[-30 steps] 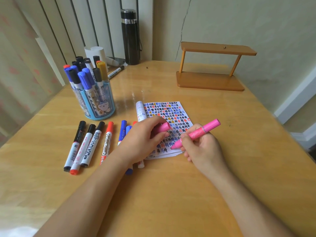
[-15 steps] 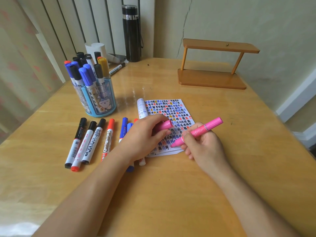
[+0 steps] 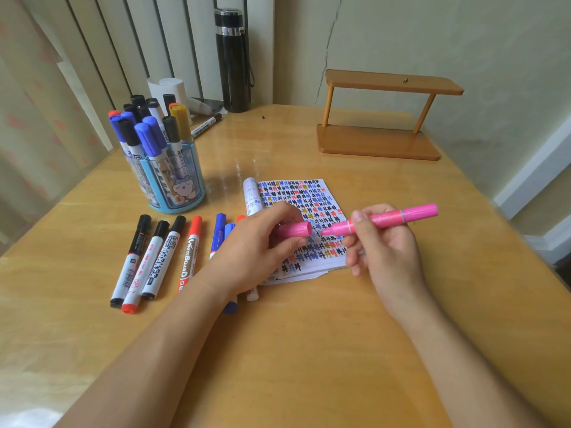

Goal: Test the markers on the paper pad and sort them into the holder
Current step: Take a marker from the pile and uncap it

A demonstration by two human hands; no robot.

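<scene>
Wooden table (image 3: 309, 350), markers (image 3: 160, 257), holder (image 3: 176, 186), paper pad (image 3: 306, 205)

Paper pad (image 3: 304, 196): flat at the middle of the bench (image 3: 309, 350).
Holder (image 3: 176, 186): behind and left of the pad, with markers standing in it.
Loose markers (image 3: 154, 257): in a row before the holder, left of the pad; the rightmost lie under the left hand (image 3: 256, 251).
Cap (image 3: 295, 230): in the left hand, above the pad.
Marker (image 3: 389, 219): in the right hand (image 3: 386, 251), its tip just beside the cap's mouth.
Flask (image 3: 233, 60): far edge, behind the holder.
Stand (image 3: 380, 140): far right, behind the pad.

Soft daylight from left; glare on table (image 3: 247, 168) (glossy top); wide-angle bending at edges; slight softness.
</scene>
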